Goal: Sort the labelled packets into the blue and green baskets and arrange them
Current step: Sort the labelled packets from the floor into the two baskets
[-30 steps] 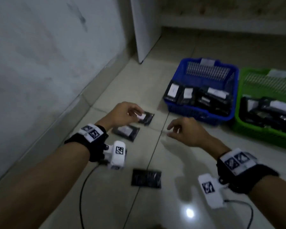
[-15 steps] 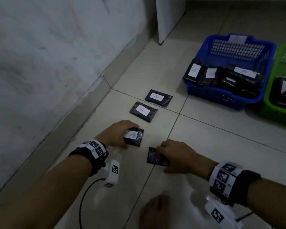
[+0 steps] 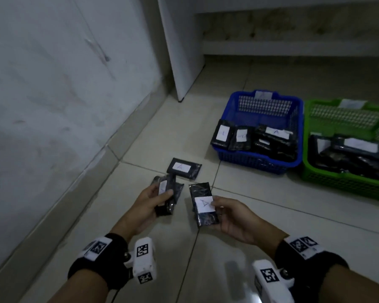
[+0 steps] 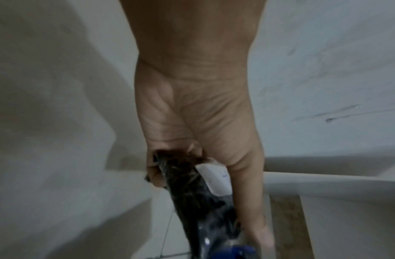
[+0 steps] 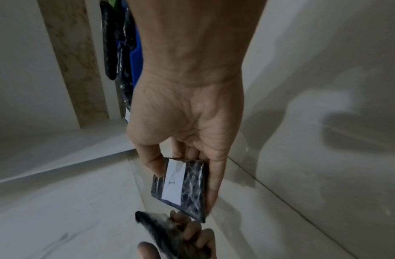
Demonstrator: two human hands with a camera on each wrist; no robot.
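While both forearms reach out over the pale tiled floor (image 3: 271,215), each hand holds a packet above it. The right hand (image 3: 232,219) pinches a flat black plastic-wrapped packet with a white paper label (image 3: 202,204), thumb on the label and fingers underneath; the label bears a handwritten mark that looks like an "A". Just beside it, the left hand (image 3: 149,206) has its fingers and thumb curled round another black labelled packet (image 3: 165,193), held nearly upright; its label is too blurred to read, and there may be a second packet behind it. The two hands are close together but not touching.

A little farther on, a third black packet marked "A" (image 3: 184,168) lies flat on the tiles. Beyond it to the right stands the blue plastic mesh basket (image 3: 260,164), with black labelled packets ranged along its near side. Right beside that is the green plastic mesh basket (image 3: 337,182), also holding black packets. A grey wall (image 3: 53,84) runs along the left.
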